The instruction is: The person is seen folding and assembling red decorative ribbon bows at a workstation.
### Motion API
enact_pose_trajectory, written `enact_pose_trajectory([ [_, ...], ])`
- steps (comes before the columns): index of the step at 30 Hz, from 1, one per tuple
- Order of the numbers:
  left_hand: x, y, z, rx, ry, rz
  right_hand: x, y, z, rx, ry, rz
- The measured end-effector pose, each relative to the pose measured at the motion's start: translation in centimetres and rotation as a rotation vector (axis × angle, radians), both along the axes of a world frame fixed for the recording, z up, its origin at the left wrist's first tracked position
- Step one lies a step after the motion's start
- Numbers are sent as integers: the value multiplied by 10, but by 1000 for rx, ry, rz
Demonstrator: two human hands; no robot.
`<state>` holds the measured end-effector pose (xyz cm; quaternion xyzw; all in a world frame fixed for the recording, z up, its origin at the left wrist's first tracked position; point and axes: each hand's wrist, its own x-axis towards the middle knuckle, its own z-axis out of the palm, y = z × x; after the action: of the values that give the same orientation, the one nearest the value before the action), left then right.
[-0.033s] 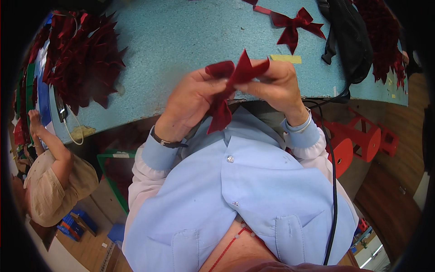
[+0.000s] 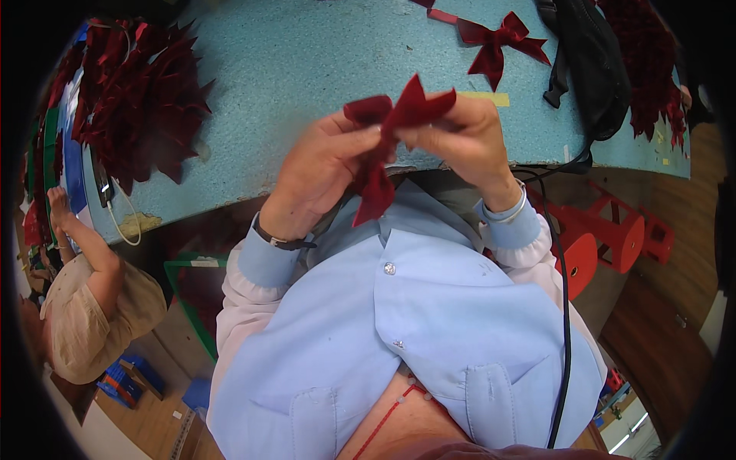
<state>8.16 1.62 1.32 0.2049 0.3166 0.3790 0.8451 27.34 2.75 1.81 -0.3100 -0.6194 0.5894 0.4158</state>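
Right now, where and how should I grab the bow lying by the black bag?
Pinch that bow at its narrow middle, where the ribbon gathers. I'd come from above, on the left, since the bag sits close on its right and one pointed end reaches that way. Your left hand and right hand both hold another bow, so free one first.

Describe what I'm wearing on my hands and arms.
The ungloved left hand has a narrow dark strap at its wrist; the ungloved right hand, a thin silvery band. Pale whitish fabric sleeves end in light-blue fabric cuffs.
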Motion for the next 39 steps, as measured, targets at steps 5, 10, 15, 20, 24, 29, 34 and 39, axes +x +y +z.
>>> enact_pose_trajectory([
  [5,-1,0,9,42,126,98,-5,9,-16,-232,193,-151],
  [10,-5,2,3,205,252,118,-7,8,-13,-356,173,-51],
  [15,-2,11,5,300,312,145,-16,13,-4,-373,80,16],
  [20,-7,11,4,241,305,249,-23,14,-18,-396,187,-88],
  [24,-30,-8,11,478,768,346,-30,11,-15,-372,212,-187],
  [29,-33,-32,21,504,816,264,-46,3,2,-382,298,-229],
  [34,-34,-44,29,418,719,192,-54,-9,17,-416,373,-241],
  [39,-22,-50,37,460,564,304,-43,-20,22,-319,310,-305],
])
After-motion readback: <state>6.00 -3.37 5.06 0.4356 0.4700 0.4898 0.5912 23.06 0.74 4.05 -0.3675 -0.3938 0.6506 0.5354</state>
